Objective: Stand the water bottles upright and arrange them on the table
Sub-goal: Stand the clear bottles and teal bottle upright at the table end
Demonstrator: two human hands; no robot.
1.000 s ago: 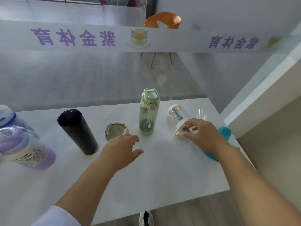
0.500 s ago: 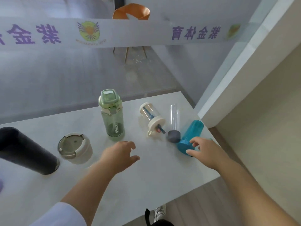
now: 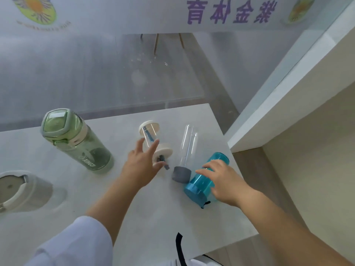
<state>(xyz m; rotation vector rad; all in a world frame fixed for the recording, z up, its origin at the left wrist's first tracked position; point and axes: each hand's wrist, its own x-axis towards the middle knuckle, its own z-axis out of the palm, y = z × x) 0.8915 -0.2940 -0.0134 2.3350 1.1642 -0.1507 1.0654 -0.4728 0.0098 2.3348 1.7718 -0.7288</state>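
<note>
— Frosted glass wall point(image 3: 76, 83) at the back, with purple lettering on a white band, and a white table point(image 3: 153, 217) in front of it. What stands upright?

— Green bottle point(image 3: 76, 143) at ten o'clock, with its lid down. A pale lidded mug point(image 3: 25, 191) at nine o'clock is cut by the frame edge.

— And what lies on its side?

— Three bottles. Small bottle point(image 3: 148, 131), clear with white ends, lies at twelve o'clock. Tube bottle point(image 3: 187, 146), clear with a grey cap, is just beside it at one o'clock, cap toward the person. Blue bottle point(image 3: 207, 179) lies at two o'clock near the table's right edge, cap also toward the person. Its cap end sits right by the grey cap; I cannot tell whether they touch.

— Left hand?

— Left hand point(image 3: 140, 166) reaches toward twelve o'clock. Its fingers are straight and spread over the small bottle's clear body, and the thumb is by the white lid. It is not closed round the bottle.

— Right hand?

— Right hand point(image 3: 224, 181) has its fingers curled over the blue bottle's body, gripping it from above. The thumb is hidden.

— Anything else?

— White sleeve point(image 3: 76, 244) on the left arm at seven o'clock.
</note>
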